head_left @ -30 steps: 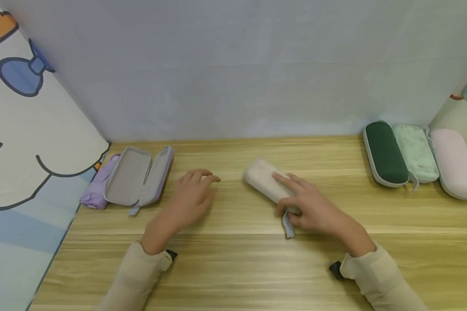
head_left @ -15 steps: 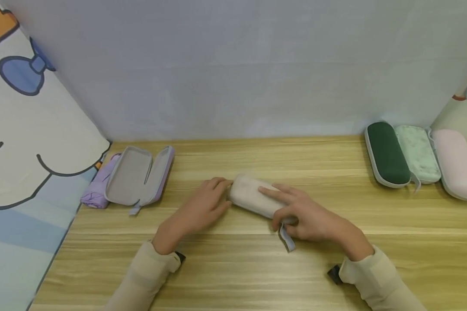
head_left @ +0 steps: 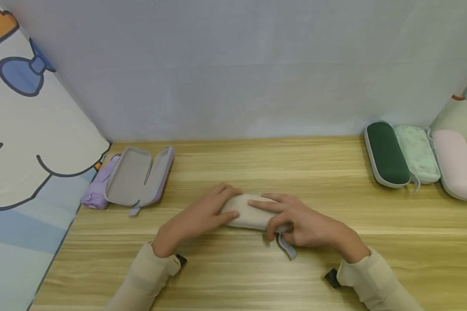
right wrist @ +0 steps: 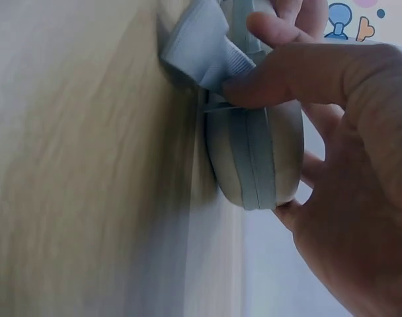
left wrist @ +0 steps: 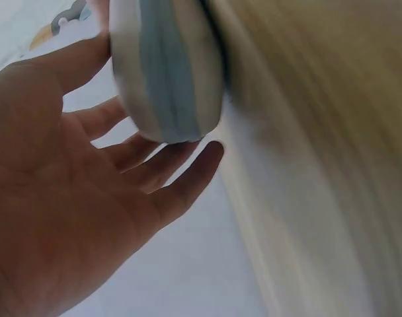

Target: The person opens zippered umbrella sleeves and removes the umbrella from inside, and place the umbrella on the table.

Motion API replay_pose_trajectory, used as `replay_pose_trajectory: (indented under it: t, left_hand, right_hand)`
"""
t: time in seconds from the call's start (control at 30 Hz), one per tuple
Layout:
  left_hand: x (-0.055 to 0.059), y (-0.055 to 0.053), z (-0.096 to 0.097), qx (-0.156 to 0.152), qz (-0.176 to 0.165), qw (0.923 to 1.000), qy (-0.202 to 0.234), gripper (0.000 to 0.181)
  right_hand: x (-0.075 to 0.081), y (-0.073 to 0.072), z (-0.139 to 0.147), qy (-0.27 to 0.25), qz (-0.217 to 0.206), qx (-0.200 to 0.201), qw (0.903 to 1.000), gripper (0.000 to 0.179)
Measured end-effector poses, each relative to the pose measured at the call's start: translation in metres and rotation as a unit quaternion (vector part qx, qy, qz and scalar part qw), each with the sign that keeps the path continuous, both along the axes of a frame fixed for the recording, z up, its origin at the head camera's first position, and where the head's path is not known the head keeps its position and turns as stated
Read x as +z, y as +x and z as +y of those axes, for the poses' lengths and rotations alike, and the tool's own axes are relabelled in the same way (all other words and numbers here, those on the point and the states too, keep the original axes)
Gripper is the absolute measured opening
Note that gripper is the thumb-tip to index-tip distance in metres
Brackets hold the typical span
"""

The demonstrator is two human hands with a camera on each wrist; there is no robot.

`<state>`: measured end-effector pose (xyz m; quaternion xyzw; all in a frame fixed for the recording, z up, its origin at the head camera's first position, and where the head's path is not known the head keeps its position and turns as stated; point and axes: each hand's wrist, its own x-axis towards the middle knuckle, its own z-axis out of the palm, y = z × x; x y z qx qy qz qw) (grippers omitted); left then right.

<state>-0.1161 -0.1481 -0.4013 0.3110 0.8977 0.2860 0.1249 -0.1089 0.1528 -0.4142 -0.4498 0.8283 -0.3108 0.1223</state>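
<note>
A closed beige zip case (head_left: 249, 214) lies on the table between both hands, its long side facing me. My left hand (head_left: 206, 214) holds its left end, thumb on the near side and fingers at the far side. My right hand (head_left: 305, 222) grips the other end, with two fingers stretched over the top and the thumb by the strap. A grey-blue strap (head_left: 286, 246) hangs from that end. In the left wrist view, a blue-grey zipper band (left wrist: 168, 72) runs round the case's end. The right wrist view shows my thumb (right wrist: 280, 76) pressed beside the strap's root.
An open lilac case (head_left: 130, 179) with a grey lining stands at the left, beside a folded purple fabric bundle (head_left: 99, 185). At the back right are a dark green case (head_left: 387, 153), a mint case (head_left: 416, 153) and a pink case (head_left: 457, 164). A pale wall backs the wooden table (head_left: 233, 276).
The beige case has come nearer and turned to lie almost crosswise, with my right hand on it throughout. My left hand has moved right and taken hold of its left end.
</note>
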Motion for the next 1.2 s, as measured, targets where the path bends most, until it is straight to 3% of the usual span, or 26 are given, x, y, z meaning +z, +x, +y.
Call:
replay_pose_trajectory:
  t: [0.33,0.57,0.77,0.97,1.2]
  left_hand:
    - [0.006,0.002,-0.004,-0.007,-0.037,0.9989,-0.027,0.063]
    - [0.005,0.004,-0.003,-0.007,-0.056,0.9976,-0.04,0.07]
    - [0.008,0.006,0.002,-0.026,0.006,0.9989,-0.04,0.067]
    - [0.011,0.01,0.016,-0.029,0.073,0.9948,-0.065,0.067]
    - [0.011,0.016,0.027,-0.005,0.087,0.9918,-0.093,0.072]
  right_hand:
    - [-0.001,-0.002,0.002,-0.011,0.022,-0.059,0.998,0.061]
    - [-0.002,-0.002,0.004,0.011,0.004,-0.099,0.995,0.075]
    - [-0.002,-0.001,0.003,0.014,0.0,-0.141,0.99,0.077]
    - [0.0,0.0,0.002,-0.011,-0.018,-0.189,0.9817,0.078]
    - [0.001,-0.003,0.002,-0.024,-0.098,-0.213,0.9719,0.073]
